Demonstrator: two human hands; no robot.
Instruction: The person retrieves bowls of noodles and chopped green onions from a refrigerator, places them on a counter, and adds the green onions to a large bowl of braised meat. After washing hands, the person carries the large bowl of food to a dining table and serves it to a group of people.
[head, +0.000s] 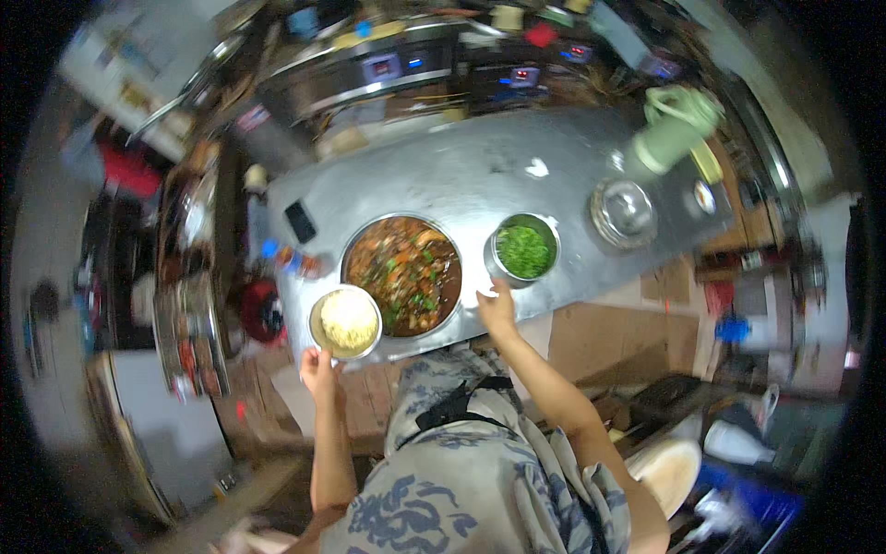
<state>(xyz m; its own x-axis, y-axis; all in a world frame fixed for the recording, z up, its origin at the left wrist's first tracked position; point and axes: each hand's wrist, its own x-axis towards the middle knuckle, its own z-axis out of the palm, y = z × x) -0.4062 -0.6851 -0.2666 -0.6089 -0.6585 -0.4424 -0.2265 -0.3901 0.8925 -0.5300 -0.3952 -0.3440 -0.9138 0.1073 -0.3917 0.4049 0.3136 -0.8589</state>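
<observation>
My left hand grips the near rim of a round metal bowl with pale yellow, finely chopped food in it. This bowl is at the front left edge of the steel table, beside a large round metal basin of brown stew with green and orange bits. My right hand is just in front of a metal pot filled with chopped greens; its fingers look apart, and whether they touch the pot cannot be told.
On the steel table lie a black phone, a blue-capped bottle, stacked round glass or metal dishes and a pale green pitcher. A red bucket stands left of the table. Appliances with lit displays line the far side.
</observation>
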